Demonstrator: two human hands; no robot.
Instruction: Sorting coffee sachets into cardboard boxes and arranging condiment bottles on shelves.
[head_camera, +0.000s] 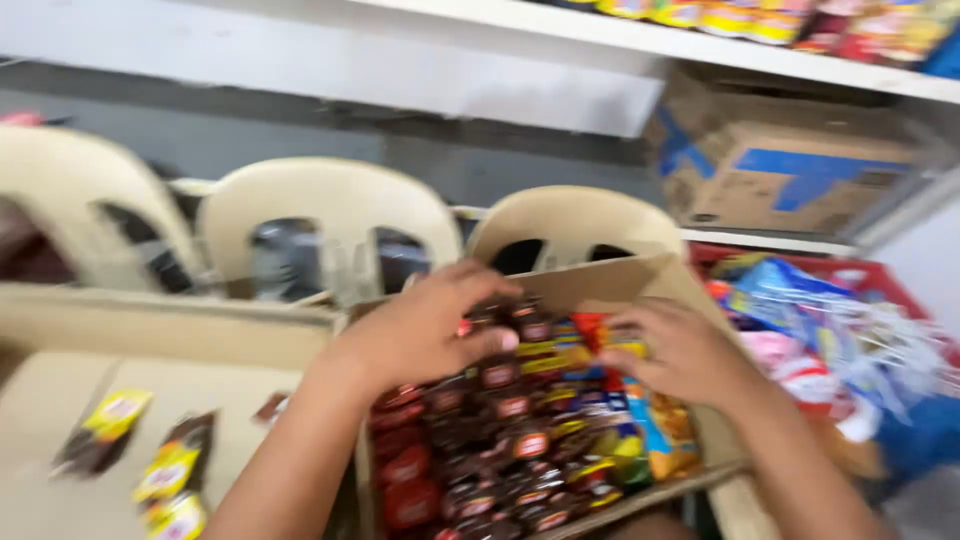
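Note:
An open cardboard box (612, 281) stands in front of me, packed with dark brown sachets (495, 440) and some yellow and blue packets (655, 432). My left hand (425, 322) reaches into the far part of the box, its fingers curled around dark sachets at the top of the pile. My right hand (678, 350) rests on the right side of the pile, fingers bent over yellow and red packets. The picture is blurred by motion, so how firmly either hand grips is unclear.
A second cardboard box (150, 330) at the left holds a few loose sachets (165, 470). Three cream plastic chairs (330, 215) stand behind. A red basket of packets (830, 320) sits at the right, a brown carton (790, 175) on a shelf above.

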